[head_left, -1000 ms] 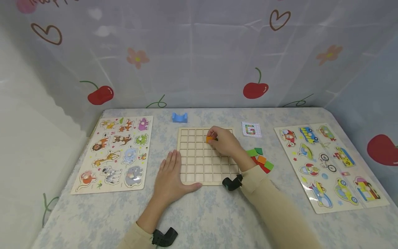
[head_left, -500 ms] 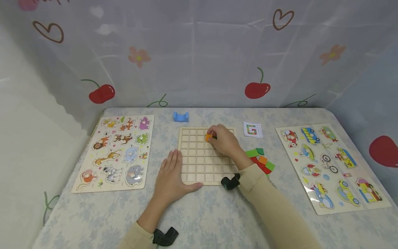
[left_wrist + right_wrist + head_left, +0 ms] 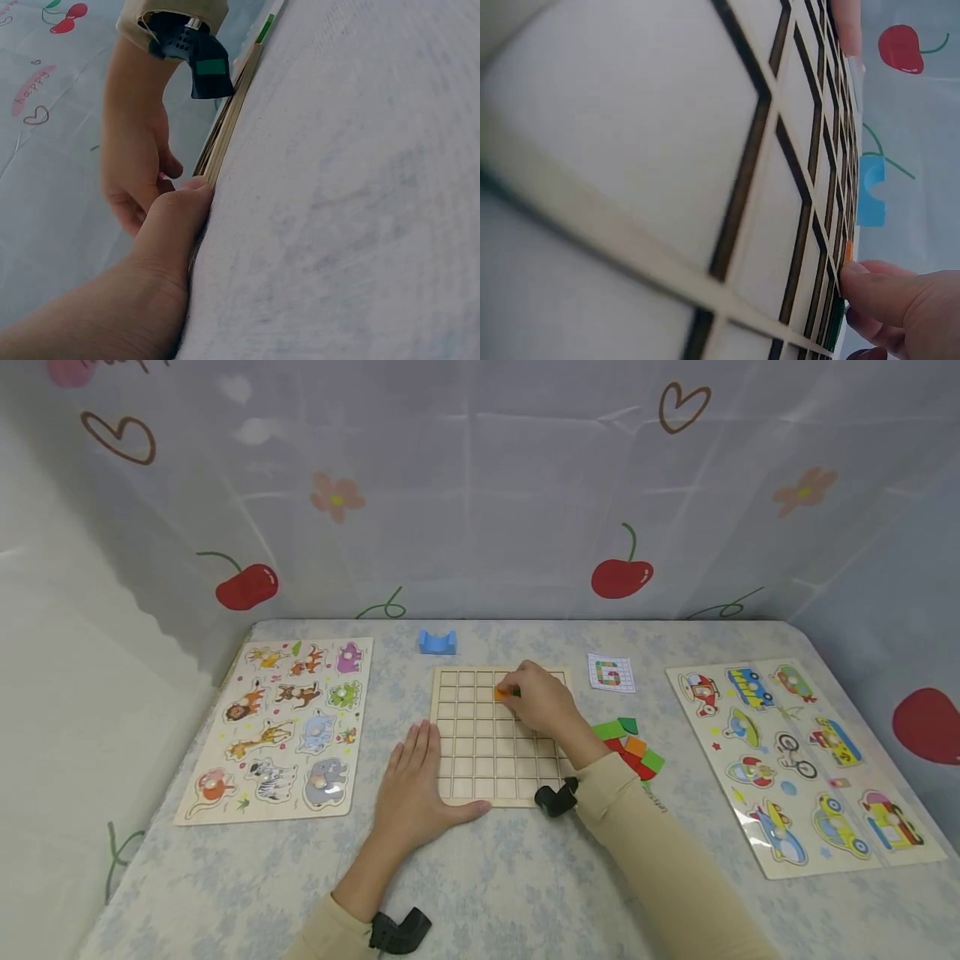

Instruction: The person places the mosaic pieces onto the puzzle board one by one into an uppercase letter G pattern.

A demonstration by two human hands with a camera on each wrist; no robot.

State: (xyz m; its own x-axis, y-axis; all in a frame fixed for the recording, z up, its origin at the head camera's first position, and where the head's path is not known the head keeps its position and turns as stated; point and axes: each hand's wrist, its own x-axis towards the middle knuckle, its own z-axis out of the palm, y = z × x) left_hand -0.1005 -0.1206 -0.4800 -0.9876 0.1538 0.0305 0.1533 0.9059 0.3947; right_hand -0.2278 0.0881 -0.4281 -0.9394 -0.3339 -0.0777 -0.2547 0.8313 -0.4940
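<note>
We see the right hand (image 3: pixel 542 700) over the far part of the wooden grid board (image 3: pixel 480 752), its fingertips pinching a small orange tile (image 3: pixel 501 693) that sits at a cell in the board's second row from the far edge, about midway across. From the right wrist camera the fingertips (image 3: pixel 870 285) press close to the grid, with a sliver of orange just beside them. The left hand (image 3: pixel 411 793) lies flat, fingers straight, on the table at the board's near left corner, thumb along the near edge; it holds nothing.

The board sits at the middle of the table (image 3: pixel 510 893). Just right of it, partly behind the right forearm, lies a loose heap of green, red and orange tiles (image 3: pixel 630 745). A pattern card (image 3: pixel 609 673) lies near the board's far right corner, and a blue arch block (image 3: pixel 437 642) stands toward the far edge. An animal peg puzzle (image 3: pixel 281 727) fills the left side, a vehicle peg puzzle (image 3: pixel 795 756) the right. Nothing stands between the hands and the board.
</note>
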